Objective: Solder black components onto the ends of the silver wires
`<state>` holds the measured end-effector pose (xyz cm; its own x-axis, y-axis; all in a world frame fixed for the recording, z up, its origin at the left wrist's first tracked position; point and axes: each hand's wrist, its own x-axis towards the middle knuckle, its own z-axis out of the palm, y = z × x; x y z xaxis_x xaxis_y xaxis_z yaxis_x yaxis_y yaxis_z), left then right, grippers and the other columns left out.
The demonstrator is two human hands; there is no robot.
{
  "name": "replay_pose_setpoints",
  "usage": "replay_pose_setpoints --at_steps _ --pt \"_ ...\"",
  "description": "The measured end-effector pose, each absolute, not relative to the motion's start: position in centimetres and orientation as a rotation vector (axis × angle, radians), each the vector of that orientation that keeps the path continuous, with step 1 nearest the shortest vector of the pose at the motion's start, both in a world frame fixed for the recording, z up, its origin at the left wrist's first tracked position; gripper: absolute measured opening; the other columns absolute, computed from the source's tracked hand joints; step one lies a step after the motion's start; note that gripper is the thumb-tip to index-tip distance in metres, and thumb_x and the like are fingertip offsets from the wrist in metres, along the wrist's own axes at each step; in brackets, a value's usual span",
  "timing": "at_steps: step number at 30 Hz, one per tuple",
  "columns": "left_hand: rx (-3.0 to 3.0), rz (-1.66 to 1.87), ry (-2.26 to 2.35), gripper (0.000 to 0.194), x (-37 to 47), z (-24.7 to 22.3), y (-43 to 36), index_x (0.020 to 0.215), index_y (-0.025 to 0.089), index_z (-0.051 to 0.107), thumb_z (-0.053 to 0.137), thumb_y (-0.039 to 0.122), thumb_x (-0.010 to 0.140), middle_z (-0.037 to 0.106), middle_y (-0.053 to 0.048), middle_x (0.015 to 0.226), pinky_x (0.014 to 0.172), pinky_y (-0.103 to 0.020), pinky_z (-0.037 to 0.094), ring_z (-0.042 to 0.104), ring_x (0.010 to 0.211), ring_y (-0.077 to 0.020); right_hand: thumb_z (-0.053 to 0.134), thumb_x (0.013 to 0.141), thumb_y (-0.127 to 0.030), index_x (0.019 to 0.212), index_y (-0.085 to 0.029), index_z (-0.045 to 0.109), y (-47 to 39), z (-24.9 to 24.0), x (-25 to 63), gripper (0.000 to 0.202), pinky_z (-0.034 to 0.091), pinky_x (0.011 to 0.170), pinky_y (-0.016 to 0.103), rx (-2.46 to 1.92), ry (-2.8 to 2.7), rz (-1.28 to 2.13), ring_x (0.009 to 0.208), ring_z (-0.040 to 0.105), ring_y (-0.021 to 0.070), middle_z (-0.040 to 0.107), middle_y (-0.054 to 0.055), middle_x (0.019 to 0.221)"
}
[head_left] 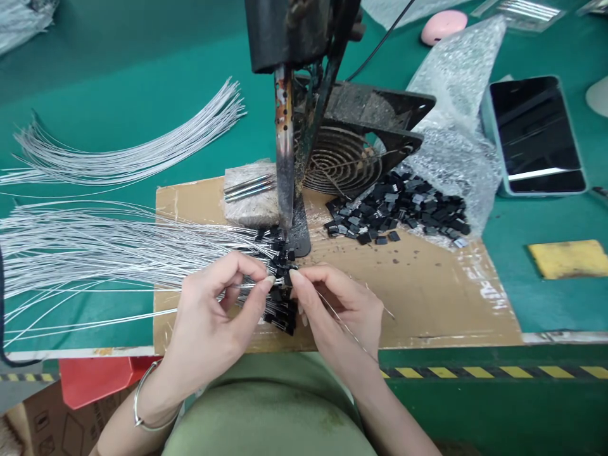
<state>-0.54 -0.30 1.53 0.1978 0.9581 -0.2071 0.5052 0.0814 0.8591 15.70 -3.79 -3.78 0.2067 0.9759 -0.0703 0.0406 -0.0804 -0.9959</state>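
Note:
My left hand [216, 320] pinches the end of a thin white wire between thumb and forefinger. Fingertips of my right hand [339, 310] close on a small black connector [287, 277] right beside it, just below the tip of a mounted soldering iron [285, 152]. A thin metallic strand [349, 330], which looks like solder wire, runs through the right hand. Under and behind both hands lie white wires [104, 247] with black connectors [281, 316] at their right ends. A loose heap of black connectors [399, 206] is to the right.
A fan [346, 158] stands behind the iron. Spare iron tips [249, 188] rest on a wrapped block [251, 212]. Cardboard [427, 291] covers the front of the green table. Another wire bundle [142, 155], bubble wrap [456, 107], a phone [536, 136] and a yellow sponge [567, 258] lie around.

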Motion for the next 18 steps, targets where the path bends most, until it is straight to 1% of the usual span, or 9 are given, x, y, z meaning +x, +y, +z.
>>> replay_pose_setpoints --at_steps 3,9,12,13,15,17,18 --pt "1.552 0.626 1.449 0.010 -0.5 1.5 -0.3 0.090 0.022 0.066 0.066 0.021 0.100 0.070 -0.001 0.090 0.055 -0.028 0.035 0.050 0.068 -0.0128 0.069 0.101 -0.029 0.081 -0.022 0.071 -3.8 -3.8 15.6 0.022 0.042 0.052 0.019 -1.386 -1.046 1.080 0.051 0.050 0.0050 0.062 -0.007 0.066" --pt "1.574 0.601 1.460 0.009 -0.5 1.6 -0.2 0.091 0.022 0.067 0.066 0.022 0.099 0.071 -0.003 0.093 0.056 -0.029 0.036 0.056 0.072 -0.0145 0.071 0.101 -0.032 0.080 -0.023 0.072 -3.6 -3.8 15.6 0.023 0.045 0.054 0.020 -1.414 -1.023 1.090 0.053 0.053 0.0060 0.065 -0.006 0.067" --pt "1.566 0.583 1.437 0.012 -0.4 1.7 0.1 0.087 0.021 0.068 0.067 0.023 0.098 0.071 -0.004 0.091 0.058 -0.029 0.038 0.060 0.075 -0.0154 0.071 0.101 -0.034 0.080 -0.023 0.073 -3.5 -3.7 15.7 0.023 0.047 0.055 0.020 -1.422 -1.003 1.106 0.054 0.055 0.0067 0.067 -0.005 0.069" --pt "1.552 0.580 1.435 0.013 -0.4 1.7 0.2 0.085 0.021 0.068 0.067 0.023 0.098 0.072 -0.004 0.091 0.058 -0.028 0.039 0.061 0.076 -0.0157 0.069 0.102 -0.035 0.082 -0.024 0.075 -3.5 -3.6 15.7 0.024 0.048 0.055 0.020 -1.420 -0.991 1.116 0.055 0.056 0.0070 0.068 -0.005 0.070" --pt "1.504 0.589 1.453 0.014 -0.3 1.7 0.5 0.083 0.020 0.068 0.068 0.023 0.096 0.073 -0.004 0.089 0.058 -0.028 0.039 0.062 0.074 -0.0154 0.059 0.108 -0.038 0.091 -0.025 0.078 -3.6 -3.6 15.9 0.029 0.050 0.055 0.020 -1.398 -0.951 1.138 0.059 0.060 0.0084 0.070 -0.003 0.075" --pt "1.441 0.616 1.483 0.013 -0.1 1.8 1.1 0.081 0.019 0.069 0.070 0.023 0.094 0.075 -0.004 0.090 0.058 -0.027 0.041 0.063 0.073 -0.0148 0.047 0.112 -0.039 0.105 -0.027 0.078 -3.6 -3.6 16.1 0.035 0.052 0.055 0.021 -1.358 -0.898 1.143 0.065 0.065 0.0106 0.073 -0.001 0.083" --pt "1.409 0.631 1.489 0.013 0.0 1.8 1.4 0.080 0.019 0.069 0.072 0.022 0.092 0.076 -0.004 0.091 0.060 -0.026 0.043 0.065 0.073 -0.0147 0.044 0.113 -0.038 0.112 -0.027 0.076 -3.6 -3.6 16.2 0.034 0.053 0.054 0.022 -1.342 -0.882 1.134 0.067 0.067 0.0114 0.075 0.000 0.088"
